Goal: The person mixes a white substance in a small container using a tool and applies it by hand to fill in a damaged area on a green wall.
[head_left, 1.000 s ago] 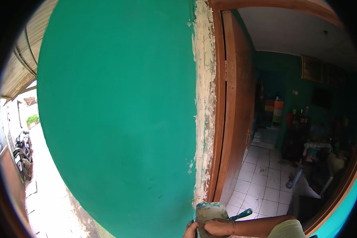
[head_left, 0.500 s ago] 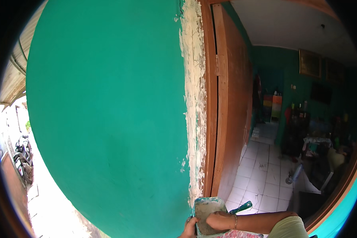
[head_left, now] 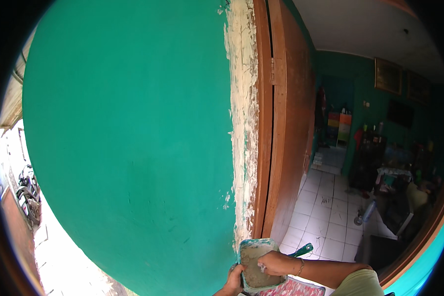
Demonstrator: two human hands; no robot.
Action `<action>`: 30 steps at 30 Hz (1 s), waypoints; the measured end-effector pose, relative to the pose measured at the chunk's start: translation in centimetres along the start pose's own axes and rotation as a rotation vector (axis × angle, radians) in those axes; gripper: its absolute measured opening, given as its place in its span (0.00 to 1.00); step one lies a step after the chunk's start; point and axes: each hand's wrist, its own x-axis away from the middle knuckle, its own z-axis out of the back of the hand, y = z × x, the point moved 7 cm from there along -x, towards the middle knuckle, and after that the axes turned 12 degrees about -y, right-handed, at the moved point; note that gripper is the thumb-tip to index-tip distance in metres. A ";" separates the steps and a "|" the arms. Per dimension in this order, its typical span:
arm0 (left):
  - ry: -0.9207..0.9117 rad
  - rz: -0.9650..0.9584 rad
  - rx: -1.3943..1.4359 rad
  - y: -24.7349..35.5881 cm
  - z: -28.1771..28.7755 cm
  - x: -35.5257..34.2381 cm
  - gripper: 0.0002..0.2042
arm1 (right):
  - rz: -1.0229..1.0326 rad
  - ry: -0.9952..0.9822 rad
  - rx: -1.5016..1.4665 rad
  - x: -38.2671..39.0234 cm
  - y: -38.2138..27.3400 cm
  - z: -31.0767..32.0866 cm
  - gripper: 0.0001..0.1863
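Gripping the left rim of a shallow tray [head_left: 257, 241], the left hand [head_left: 234, 280] is wrapping its thumb over the edge. The tray is sitting at the near end of the scene, just right of the green wall's [head_left: 133, 123] lower part, and is carrying grey-beige paste [head_left: 251, 261]. From the right, the right hand [head_left: 277, 263] is hanging over the tray with its fingers curled narrow; a small pale patch is showing below them, but whether they are holding something, I cannot tell. A bracelet [head_left: 300, 267] is circling that wrist. A green handle [head_left: 303, 250] is jutting out to the right, its lower end hiding behind the forearm.

Beyond the tray, a rough cream strip [head_left: 244, 123] is running up between the wall and a brown door frame [head_left: 263, 148]. Far right, a bottle [head_left: 369, 211] is standing on white floor tiles [head_left: 311, 212]. A red patterned mat [head_left: 303, 287] is showing below the right forearm.
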 end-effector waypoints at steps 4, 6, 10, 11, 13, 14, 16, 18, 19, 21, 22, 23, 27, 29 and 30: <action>-0.008 0.005 -0.007 -0.1 0.7 -0.4 0.26 | -0.056 0.063 0.022 0.5 -0.2 0.4 0.11; -0.005 0.031 0.001 -0.2 0.5 -0.2 0.26 | 0.018 0.074 -0.042 0.4 0.1 1.0 0.11; 0.043 0.062 0.004 -1.2 2.0 -0.7 0.26 | -0.085 -0.131 0.099 0.2 -0.3 1.4 0.11; 0.034 0.065 0.007 -1.4 2.1 -0.8 0.26 | -0.058 -0.126 0.113 0.3 0.2 1.3 0.10; 0.010 0.065 0.008 -1.5 2.0 -1.1 0.26 | -0.057 -0.064 -0.010 1.0 0.2 2.7 0.09; 0.006 0.055 0.006 -1.4 1.9 -1.0 0.26 | -0.072 -0.011 -0.148 1.6 -0.4 5.0 0.08; -0.001 0.042 -0.006 -1.3 2.0 -1.0 0.26 | -0.034 0.181 -0.404 2.4 -0.5 9.4 0.06; 0.011 0.024 -0.019 -1.3 2.0 -1.0 0.26 | 0.033 0.429 -0.478 3.4 -1.7 14.9 0.03; 0.014 0.026 -0.008 -1.5 2.2 -0.8 0.25 | 0.046 0.538 -0.436 3.6 -3.4 18.3 0.03; -0.005 0.047 0.011 -1.9 2.3 -1.1 0.25 | 0.055 0.701 -0.326 3.4 -4.4 24.0 0.04; 0.020 0.059 0.010 -2.0 2.2 -0.9 0.25 | 0.127 0.810 -0.236 3.4 -5.5 27.1 0.05; 0.044 0.074 0.009 -2.0 1.6 -0.7 0.25 | 0.197 0.919 -0.143 3.5 -6.6 30.0 0.06; 0.026 0.130 0.034 -2.6 1.4 -0.6 0.25 | 0.348 1.416 0.351 5.0 -12.4 39.0 0.04; 0.014 0.093 0.019 -2.8 1.8 -1.0 0.26 | 0.384 1.506 0.435 4.4 -13.6 42.1 0.04; 0.015 0.070 0.015 -2.8 2.0 -1.1 0.26 | 0.404 1.533 0.487 3.6 -14.0 43.4 0.04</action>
